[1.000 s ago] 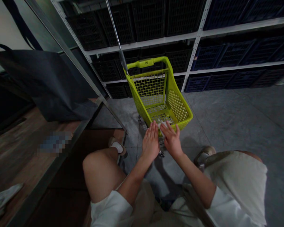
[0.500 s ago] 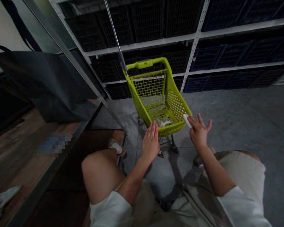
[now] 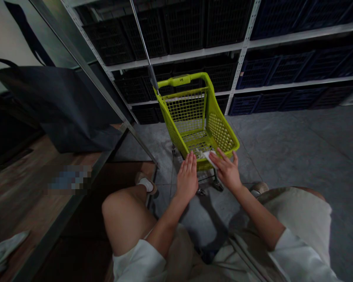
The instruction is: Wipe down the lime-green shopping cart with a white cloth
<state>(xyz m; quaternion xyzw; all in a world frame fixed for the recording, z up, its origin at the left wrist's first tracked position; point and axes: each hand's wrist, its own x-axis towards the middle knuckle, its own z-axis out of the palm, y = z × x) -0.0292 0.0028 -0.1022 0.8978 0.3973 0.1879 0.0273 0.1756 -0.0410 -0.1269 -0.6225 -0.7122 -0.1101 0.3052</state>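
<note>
A lime-green shopping cart stands upright in front of me, its basket facing up. My left hand lies at the basket's near left corner, fingers straight and side by side against the rim. Its thumb is hidden. A folded white wipe, perhaps paper or cloth, is under the fingers of my right hand, at the basket's near edge. The outer fingers of that hand are spread. Some pale crumpled bits show on the basket floor, partly covered by my hands.
Metal shelving with rows of dark crates stands behind the cart. On the left are a wooden bench, a large dark bag and a pale cloth. A metal post slants beside the cart.
My right hand has swept left with the white wipe, from the cart's near right corner to the middle of the near edge. My left hand and the cart stay put.
</note>
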